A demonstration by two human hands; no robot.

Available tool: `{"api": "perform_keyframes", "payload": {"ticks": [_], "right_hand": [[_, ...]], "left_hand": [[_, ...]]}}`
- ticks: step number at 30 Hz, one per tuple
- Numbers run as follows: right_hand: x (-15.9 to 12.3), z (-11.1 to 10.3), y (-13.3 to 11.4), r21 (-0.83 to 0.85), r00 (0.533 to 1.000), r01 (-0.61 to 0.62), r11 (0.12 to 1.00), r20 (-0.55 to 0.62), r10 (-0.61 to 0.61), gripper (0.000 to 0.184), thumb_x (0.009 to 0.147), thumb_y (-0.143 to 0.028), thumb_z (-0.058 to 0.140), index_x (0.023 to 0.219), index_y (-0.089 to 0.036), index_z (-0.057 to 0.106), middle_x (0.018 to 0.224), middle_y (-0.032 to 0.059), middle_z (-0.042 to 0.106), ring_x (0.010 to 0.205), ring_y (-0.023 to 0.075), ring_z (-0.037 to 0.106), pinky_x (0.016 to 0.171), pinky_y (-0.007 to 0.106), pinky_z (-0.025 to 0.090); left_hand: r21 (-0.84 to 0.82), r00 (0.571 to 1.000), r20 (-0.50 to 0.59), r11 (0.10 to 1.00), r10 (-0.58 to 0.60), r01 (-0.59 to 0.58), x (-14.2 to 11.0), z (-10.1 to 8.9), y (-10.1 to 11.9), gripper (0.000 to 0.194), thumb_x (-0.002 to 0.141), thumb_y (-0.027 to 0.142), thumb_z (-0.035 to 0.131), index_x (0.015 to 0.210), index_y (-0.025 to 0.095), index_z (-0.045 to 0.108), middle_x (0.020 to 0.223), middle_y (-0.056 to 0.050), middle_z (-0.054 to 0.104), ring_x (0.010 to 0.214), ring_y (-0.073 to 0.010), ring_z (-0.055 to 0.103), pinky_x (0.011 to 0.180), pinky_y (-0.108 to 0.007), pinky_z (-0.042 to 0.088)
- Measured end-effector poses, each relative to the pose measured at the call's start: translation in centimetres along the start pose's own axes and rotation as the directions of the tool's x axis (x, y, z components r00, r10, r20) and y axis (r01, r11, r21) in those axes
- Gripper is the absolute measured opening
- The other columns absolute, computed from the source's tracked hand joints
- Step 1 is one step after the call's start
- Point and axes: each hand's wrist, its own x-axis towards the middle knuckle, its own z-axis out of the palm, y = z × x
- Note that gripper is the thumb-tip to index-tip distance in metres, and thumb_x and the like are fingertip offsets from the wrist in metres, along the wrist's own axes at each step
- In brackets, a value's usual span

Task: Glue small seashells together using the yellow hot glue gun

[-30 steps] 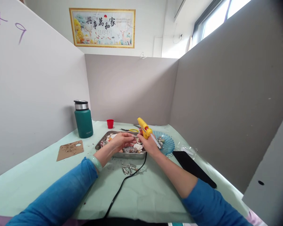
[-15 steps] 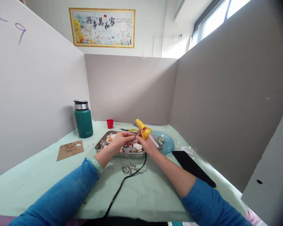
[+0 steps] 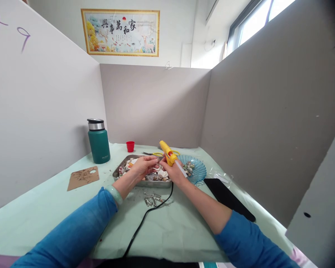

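Note:
My right hand [image 3: 171, 170] is closed around a yellow hot glue gun [image 3: 167, 152], its nozzle tilted up and to the left, with a pale glue stick [image 3: 181, 169] poking out of the back. Beside it, my left hand [image 3: 145, 166] has its thumb and fingers pinched together; whatever lies between them is too small to make out. The fingertips of both hands nearly meet over a metal tray [image 3: 156, 184] of shells [image 3: 163, 174] and small bits. A black cord [image 3: 149, 211] runs from near my right hand toward the table's front edge.
Metal hair clips [image 3: 153, 200] lie in front of the tray. A blue plate [image 3: 199, 169] holds more small pieces at right, near a black mat [image 3: 229, 199]. Yellow-handled scissors [image 3: 157, 154], a red cup [image 3: 130, 146], a green bottle [image 3: 98, 143] and brown card [image 3: 82, 178] surround the tray.
Both hands stay over the tray with only slight finger movement. The glue gun has shifted a touch to the left.

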Motion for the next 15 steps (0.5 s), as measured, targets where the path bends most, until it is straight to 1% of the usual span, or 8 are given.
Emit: {"api": "perform_keyframes", "payload": {"ticks": [3, 5, 9, 10, 12, 15], "right_hand": [[0.0, 0.1, 0.2, 0.012, 1.000, 0.005, 1.000, -0.004, -0.005, 0.034, 0.069, -0.035, 0.066, 0.096, -0.018, 0.054, 0.069, -0.0037, 0.055, 0.052, 0.0092, 0.051, 0.051, 0.023, 0.045], [0.0, 0.1, 0.1, 0.029, 1.000, -0.004, 1.000, 0.012, 0.004, 0.035, 0.069, -0.036, 0.067, 0.096, -0.017, 0.054, 0.069, -0.0039, 0.055, 0.050, 0.0085, 0.051, 0.050, 0.023, 0.044], [0.1, -0.4, -0.5, 0.092, 0.998, -0.045, 0.995, 0.036, 0.042, 0.033, 0.074, -0.042, 0.064, 0.095, -0.017, 0.055, 0.059, -0.0054, 0.052, 0.045, 0.0077, 0.048, 0.047, 0.021, 0.041], [0.1, -0.5, -0.7, 0.124, 0.996, -0.061, 0.990, 0.069, 0.053, 0.032, 0.075, -0.044, 0.062, 0.092, -0.017, 0.056, 0.059, -0.0047, 0.054, 0.045, 0.0077, 0.048, 0.046, 0.021, 0.041], [0.1, -0.9, -0.9, 0.193, 0.980, -0.128, 0.973, 0.172, 0.095, 0.034, 0.077, -0.049, 0.059, 0.087, -0.017, 0.057, 0.063, -0.0022, 0.057, 0.044, 0.0077, 0.049, 0.044, 0.021, 0.040], [0.0, -1.3, -1.1, 0.251, 0.943, -0.224, 0.942, 0.299, 0.145, 0.038, 0.076, -0.053, 0.058, 0.086, -0.017, 0.058, 0.064, -0.0014, 0.058, 0.043, 0.0075, 0.050, 0.040, 0.020, 0.038]], "left_hand": [[0.000, 1.000, 0.005, 1.000, 0.020, -0.020, 0.0, 0.1, 0.1, 0.019, 0.066, 0.021, 0.076, 0.079, 0.011, 0.067, 0.072, -0.004, 0.065, 0.060, -0.0089, 0.060, 0.055, -0.019, 0.049], [-0.024, 0.999, 0.034, 1.000, 0.015, -0.014, -0.1, 0.0, 0.2, 0.017, 0.067, 0.019, 0.075, 0.079, 0.010, 0.066, 0.069, -0.004, 0.063, 0.058, -0.0089, 0.059, 0.053, -0.019, 0.048], [-0.157, 0.984, 0.176, 0.986, -0.026, 0.054, -0.2, -0.5, 1.0, 0.012, 0.069, 0.014, 0.072, 0.077, 0.010, 0.063, 0.060, 0.001, 0.055, 0.051, -0.0067, 0.053, 0.051, -0.019, 0.047], [-0.199, 0.977, 0.213, 0.977, -0.028, 0.071, -0.3, -0.7, 1.3, 0.011, 0.070, 0.013, 0.071, 0.077, 0.010, 0.062, 0.060, 0.001, 0.054, 0.050, -0.0058, 0.051, 0.051, -0.019, 0.047], [-0.267, 0.965, 0.260, 0.959, -0.017, 0.089, -0.4, -1.1, 1.8, 0.010, 0.072, 0.011, 0.069, 0.079, 0.010, 0.062, 0.066, 0.000, 0.056, 0.050, -0.0044, 0.049, 0.051, -0.018, 0.046], [-0.320, 0.960, 0.279, 0.943, 0.001, 0.093, -0.5, -1.6, 2.3, 0.010, 0.075, 0.009, 0.065, 0.085, 0.010, 0.062, 0.072, -0.001, 0.058, 0.050, -0.0033, 0.047, 0.050, -0.017, 0.045]]}}
